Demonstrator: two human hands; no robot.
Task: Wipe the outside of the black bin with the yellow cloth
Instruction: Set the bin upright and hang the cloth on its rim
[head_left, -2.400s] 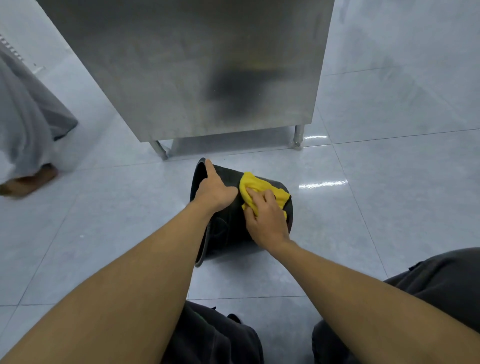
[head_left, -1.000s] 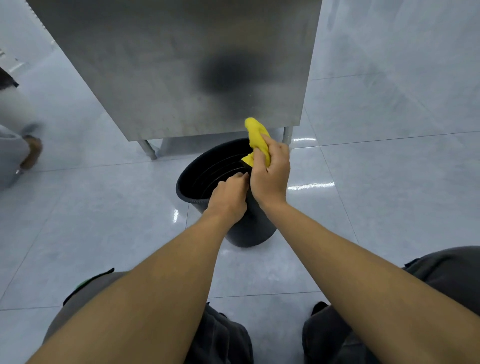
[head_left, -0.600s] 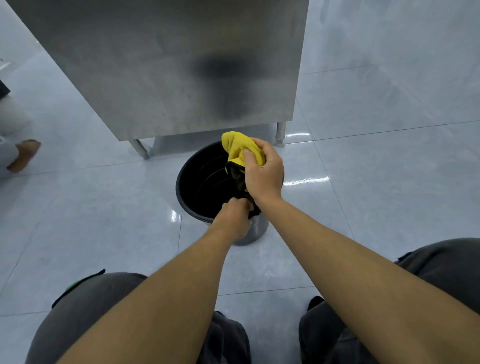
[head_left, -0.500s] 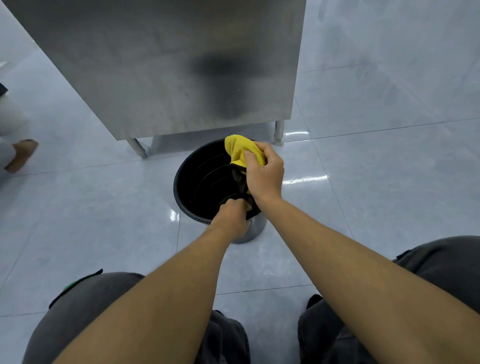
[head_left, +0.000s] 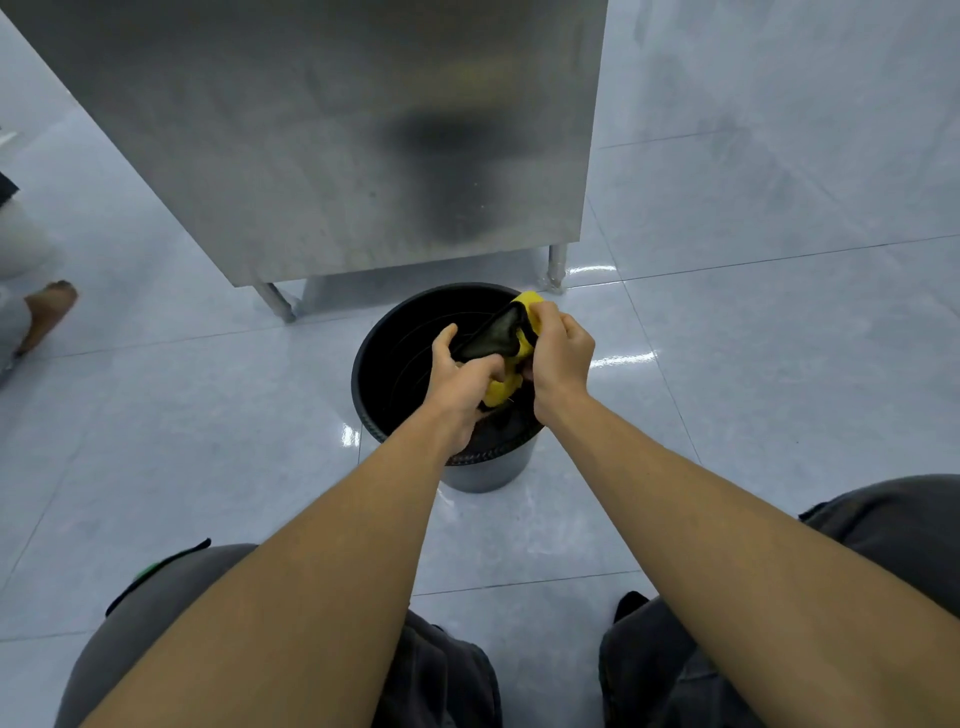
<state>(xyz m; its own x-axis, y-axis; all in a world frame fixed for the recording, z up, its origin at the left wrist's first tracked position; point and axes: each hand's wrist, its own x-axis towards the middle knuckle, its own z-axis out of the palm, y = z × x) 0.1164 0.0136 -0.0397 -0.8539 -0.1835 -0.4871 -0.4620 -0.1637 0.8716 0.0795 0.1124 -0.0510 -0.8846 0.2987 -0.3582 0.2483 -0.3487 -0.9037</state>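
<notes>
The black bin (head_left: 488, 470) stands upright on the tiled floor, its open mouth facing up at me. Above its near right rim both hands hold the yellow cloth (head_left: 503, 387), whose dark grey reverse side shows between them. My left hand (head_left: 462, 382) grips the cloth's lower part. My right hand (head_left: 561, 358) pinches the upper yellow corner beside the rim. Most of the cloth is hidden by my fingers.
A stainless steel cabinet (head_left: 332, 135) on thin legs (head_left: 556, 267) stands just behind the bin. Another person's bare foot (head_left: 47, 312) is on the floor at the far left. My knees in dark trousers (head_left: 883, 525) flank the bottom of the view.
The bin went from lying on its side under the cloth to standing upright. My left hand left the rim and took hold of the cloth, which both hands now stretch over the bin's mouth.
</notes>
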